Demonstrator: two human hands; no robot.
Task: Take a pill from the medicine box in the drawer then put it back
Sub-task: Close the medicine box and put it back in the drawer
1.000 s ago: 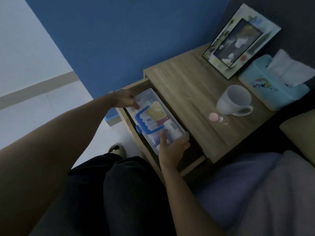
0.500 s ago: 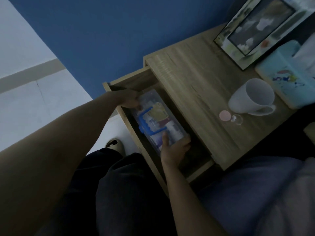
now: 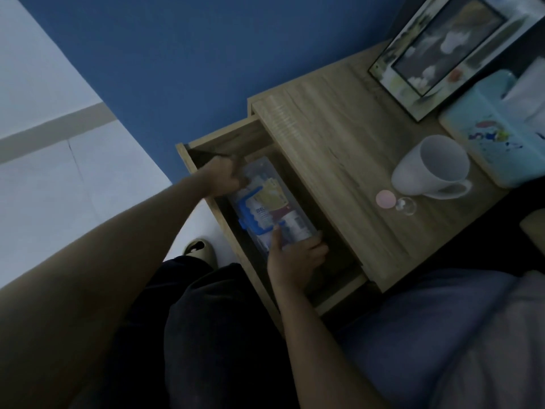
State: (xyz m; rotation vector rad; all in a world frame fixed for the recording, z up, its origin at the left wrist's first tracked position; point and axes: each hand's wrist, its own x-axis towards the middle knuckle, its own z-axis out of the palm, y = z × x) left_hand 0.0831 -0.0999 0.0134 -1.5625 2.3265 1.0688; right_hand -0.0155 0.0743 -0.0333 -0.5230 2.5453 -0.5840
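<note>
A clear plastic medicine box [image 3: 272,206] with a blue handle and clasps lies low inside the open wooden drawer [image 3: 230,140] of the bedside table. Packets show through its lid. My left hand [image 3: 222,178] grips the far end of the box. At the near end my right hand [image 3: 295,258] holds it, thumb on the lid. A small pink round thing [image 3: 385,198] and a small clear round cap [image 3: 406,205] sit on the tabletop beside the mug; whether the pink thing is a pill I cannot tell.
On the wooden tabletop [image 3: 330,137] stand a white mug [image 3: 430,168], a light blue tissue box [image 3: 501,134] and a framed picture [image 3: 448,45]. A blue wall is behind. My dark-trousered legs and a shoe [image 3: 199,249] are by the drawer front; bedding lies at the right.
Both hands have lowered the medicine box deeper into the drawer. The camera has shifted closer and to the left.
</note>
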